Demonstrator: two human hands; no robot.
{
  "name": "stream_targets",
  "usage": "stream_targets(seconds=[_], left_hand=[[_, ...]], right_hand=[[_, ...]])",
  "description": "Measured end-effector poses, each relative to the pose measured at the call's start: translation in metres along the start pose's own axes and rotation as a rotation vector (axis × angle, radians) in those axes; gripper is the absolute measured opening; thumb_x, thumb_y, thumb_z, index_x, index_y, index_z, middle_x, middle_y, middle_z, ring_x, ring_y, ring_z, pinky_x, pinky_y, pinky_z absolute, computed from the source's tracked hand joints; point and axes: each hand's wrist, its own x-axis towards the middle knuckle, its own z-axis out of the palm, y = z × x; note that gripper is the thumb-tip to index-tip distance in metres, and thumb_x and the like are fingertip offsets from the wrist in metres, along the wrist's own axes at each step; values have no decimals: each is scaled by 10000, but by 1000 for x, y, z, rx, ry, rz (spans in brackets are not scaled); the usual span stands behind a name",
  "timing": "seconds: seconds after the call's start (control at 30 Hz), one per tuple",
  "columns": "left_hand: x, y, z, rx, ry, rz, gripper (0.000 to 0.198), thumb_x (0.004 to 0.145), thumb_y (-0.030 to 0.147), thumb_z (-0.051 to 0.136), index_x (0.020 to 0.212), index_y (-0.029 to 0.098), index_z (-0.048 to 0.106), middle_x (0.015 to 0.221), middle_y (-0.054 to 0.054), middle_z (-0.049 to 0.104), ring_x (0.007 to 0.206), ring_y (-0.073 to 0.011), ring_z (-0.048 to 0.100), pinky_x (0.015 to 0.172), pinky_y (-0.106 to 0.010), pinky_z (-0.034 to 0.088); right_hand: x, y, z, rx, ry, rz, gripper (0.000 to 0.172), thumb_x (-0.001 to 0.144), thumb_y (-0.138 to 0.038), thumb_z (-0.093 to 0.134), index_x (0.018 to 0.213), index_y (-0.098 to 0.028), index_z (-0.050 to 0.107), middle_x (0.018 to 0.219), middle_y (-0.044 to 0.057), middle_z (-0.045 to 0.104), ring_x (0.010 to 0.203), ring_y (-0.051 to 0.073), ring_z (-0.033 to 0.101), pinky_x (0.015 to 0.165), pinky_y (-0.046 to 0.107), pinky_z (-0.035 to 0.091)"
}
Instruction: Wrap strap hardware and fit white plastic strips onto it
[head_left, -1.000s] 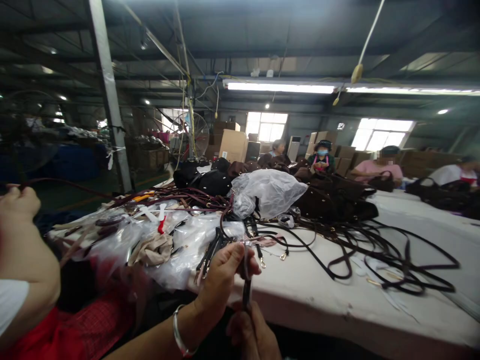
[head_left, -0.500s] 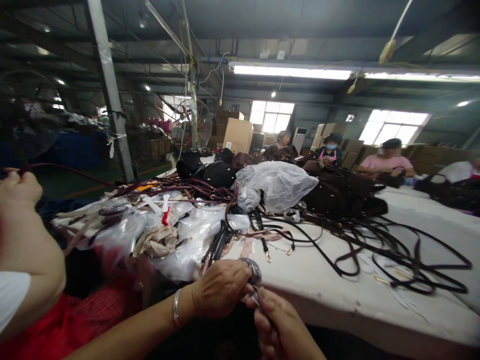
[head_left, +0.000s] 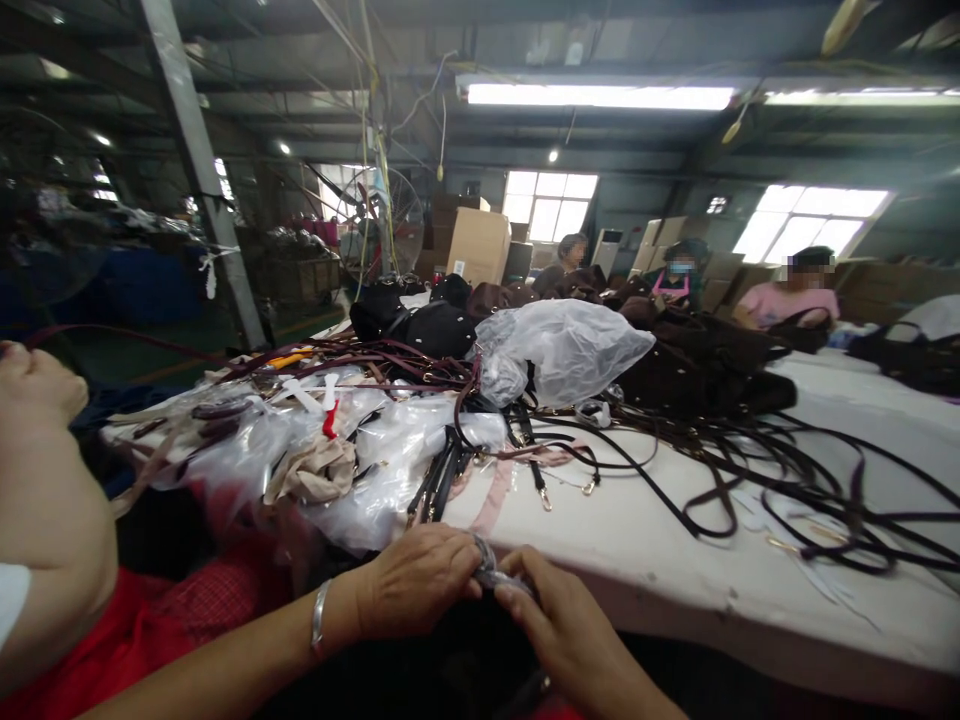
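In front of the table's near edge, my left hand [head_left: 421,582], with a silver bangle on the wrist, is closed around a plastic-wrapped bundle [head_left: 489,568]. The bundle is small, grey and shiny, and seems to be something dark coiled inside clear film. My right hand [head_left: 556,612] pinches its twisted right end between thumb and fingers. My fingers hide much of it. Just beyond, black straps with metal clasps [head_left: 437,478] lie beside a pink strip [head_left: 493,497] on the white tabletop [head_left: 585,520].
Clear plastic bags [head_left: 390,460] and a beige cloth [head_left: 319,470] cover the left side. Long dark straps [head_left: 712,490] sprawl to the right. Dark bags [head_left: 697,360] and a plastic-wrapped bundle are heaped behind. A co-worker's arm [head_left: 52,470] holds a strap at left; several people sit across.
My right hand has risen and turned, its thumb and fingers now over the bundle's end. My left hand has shifted slightly left. The co-worker's arm at left has moved a little left and down.
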Motion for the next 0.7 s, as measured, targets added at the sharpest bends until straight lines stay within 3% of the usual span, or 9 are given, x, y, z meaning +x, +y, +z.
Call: stream_targets(seconds=[0.13, 0.2, 0.33, 0.43, 0.57, 0.63, 0.7], left_hand=[[-2, 3, -11, -50, -144, -103, 236, 1014, 311, 404, 932, 184, 586, 857, -82, 673, 701, -212, 574, 667, -305, 370], [1, 7, -19, -212, -180, -160, 318, 1033, 347, 363, 890, 189, 599, 774, -50, 643, 668, -187, 567, 660, -285, 362], [5, 12, -32, -812, -181, -328, 440, 1026, 485, 361, 920, 165, 644, 731, -22, 572, 632, -153, 552, 616, -235, 405], [9, 14, -37, -1175, -107, -441, 508, 961, 587, 458, 920, 120, 654, 761, -48, 573, 575, -128, 499, 524, -219, 380], [17, 19, -44, -1409, 81, -538, 483, 934, 553, 522, 840, 97, 651, 604, -22, 510, 537, -131, 502, 518, -225, 357], [21, 23, -46, -1513, 161, -571, 451, 934, 517, 542, 821, 95, 656, 563, -1, 470, 523, -131, 507, 529, -230, 367], [25, 28, -48, -1610, 217, -597, 440, 936, 498, 554, 814, 90, 665, 560, 8, 459, 500, -118, 492, 531, -232, 385]], right_hand=[[11, -3, -10, -251, -28, -62, 169, 920, -254, 456, 803, -222, 573, 799, 16, 655, 769, 188, 601, 687, 284, 362], [19, -1, -14, -256, -38, -70, 178, 899, -242, 468, 749, -218, 559, 762, 9, 609, 748, 182, 567, 670, 277, 356], [28, 2, -16, 192, -173, -78, 238, 916, -360, 512, 763, -201, 602, 807, 7, 600, 804, 176, 537, 725, 267, 394], [29, 0, -9, 519, -238, -70, 330, 923, -481, 546, 835, -174, 632, 779, 1, 599, 752, 148, 527, 700, 245, 399], [26, -5, 12, 724, 4, -2, 357, 945, -537, 521, 947, -186, 584, 674, -53, 474, 591, 94, 407, 537, 193, 311], [24, -7, 21, 710, 149, -48, 374, 966, -564, 467, 952, -204, 565, 711, -40, 503, 613, 101, 442, 555, 193, 355], [18, -8, 28, 585, 231, -137, 389, 992, -566, 387, 1003, -223, 571, 801, -3, 614, 690, 133, 560, 629, 219, 446]])
